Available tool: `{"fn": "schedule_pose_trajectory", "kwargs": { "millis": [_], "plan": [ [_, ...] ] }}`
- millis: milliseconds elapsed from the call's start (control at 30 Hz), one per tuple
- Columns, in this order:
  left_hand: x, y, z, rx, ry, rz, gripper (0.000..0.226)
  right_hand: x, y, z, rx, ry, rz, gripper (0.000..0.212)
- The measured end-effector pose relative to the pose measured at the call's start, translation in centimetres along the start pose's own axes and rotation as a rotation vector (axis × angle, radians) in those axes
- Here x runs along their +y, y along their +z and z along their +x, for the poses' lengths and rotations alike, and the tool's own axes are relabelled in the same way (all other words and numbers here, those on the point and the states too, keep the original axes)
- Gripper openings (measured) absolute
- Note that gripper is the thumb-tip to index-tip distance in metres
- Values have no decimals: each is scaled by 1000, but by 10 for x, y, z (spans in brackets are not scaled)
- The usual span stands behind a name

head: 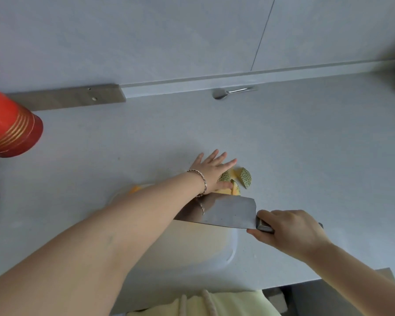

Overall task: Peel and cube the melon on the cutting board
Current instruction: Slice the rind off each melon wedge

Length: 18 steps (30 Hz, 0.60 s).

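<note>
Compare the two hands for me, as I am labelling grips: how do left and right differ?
The left hand lies with fingers straight and spread over melon pieces; the right hand is curled round the cleaver handle. The left wrist wears a bracelet; the right wrist is bare. The left hand reaches beyond the blade; the right hand sits nearer the body. Both are ungloved.

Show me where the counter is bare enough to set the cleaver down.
Bare counter lies between the red cups and the left hand, and right of the melon pieces, nearer than the spoon. Crowded: the cutting board's far edge, where the cleaver and right hand sit.
</note>
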<state>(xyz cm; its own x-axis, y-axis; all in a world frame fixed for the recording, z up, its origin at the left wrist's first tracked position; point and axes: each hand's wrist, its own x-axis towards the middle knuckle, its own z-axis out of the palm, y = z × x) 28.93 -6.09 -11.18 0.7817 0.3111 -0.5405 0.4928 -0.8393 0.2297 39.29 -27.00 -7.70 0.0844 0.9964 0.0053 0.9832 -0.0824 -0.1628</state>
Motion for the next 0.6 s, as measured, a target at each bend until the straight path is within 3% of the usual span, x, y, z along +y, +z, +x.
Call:
{"fn": "schedule_pose_trajectory", "kwargs": {
  "millis": [100,200,367,500,600],
  "plan": [
    [1,-8,-1,77,33,-103,69,3,-1,-1,37,23,-16,70],
    [0,-12,-10,-35,129,-101,80,6,-6,-2,31,27,-28,70],
    [-28,-26,-18,79,-149,28,56,4,-13,-1,-29,52,-51,65],
    [-40,-47,-46,421,-306,-429,29,-6,-13,-1,-184,295,12,33],
    [-40,-43,-79,844,-450,-635,29,-19,1,-1,-207,595,461,39]
  ]
}}
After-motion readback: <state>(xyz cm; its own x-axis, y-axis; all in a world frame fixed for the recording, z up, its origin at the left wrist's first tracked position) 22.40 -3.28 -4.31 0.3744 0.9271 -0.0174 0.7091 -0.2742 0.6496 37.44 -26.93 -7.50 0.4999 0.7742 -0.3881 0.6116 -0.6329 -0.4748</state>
